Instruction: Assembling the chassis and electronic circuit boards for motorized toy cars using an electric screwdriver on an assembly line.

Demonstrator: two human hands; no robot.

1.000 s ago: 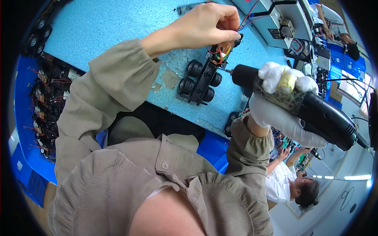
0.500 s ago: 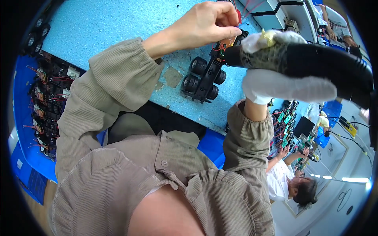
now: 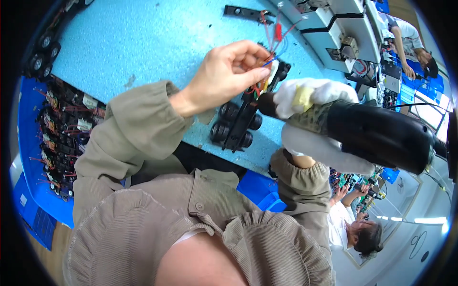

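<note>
A black toy-car chassis (image 3: pixel 237 125) with paired rubber wheels rests at a slant on the blue worktop. Bare, my left hand (image 3: pixel 228 71) is at its far end, thumb and fingers pinched on thin red and blue wires (image 3: pixel 277 35); the fingertips partly hide what they grip. In a white glove with yellow tape on a finger, my right hand (image 3: pixel 322 91) is wrapped round a thick black electric screwdriver (image 3: pixel 377 133). Its nose reaches the middle of the chassis beside the wires. Where the tip meets the chassis is hidden.
On the left, a blue bin (image 3: pixel 33 157) holds several wired chassis, with more wheels (image 3: pixel 45 52) on the worktop above it. A black plastic strip (image 3: pixel 248 11) lies at the far side, near grey-white boxes (image 3: pixel 329 43). Two people work on the right.
The chassis, my left hand and the screwdriver's nose have shifted lower and slightly left in the view. The screwdriver now tilts down to the right. The black strip has come into sight.
</note>
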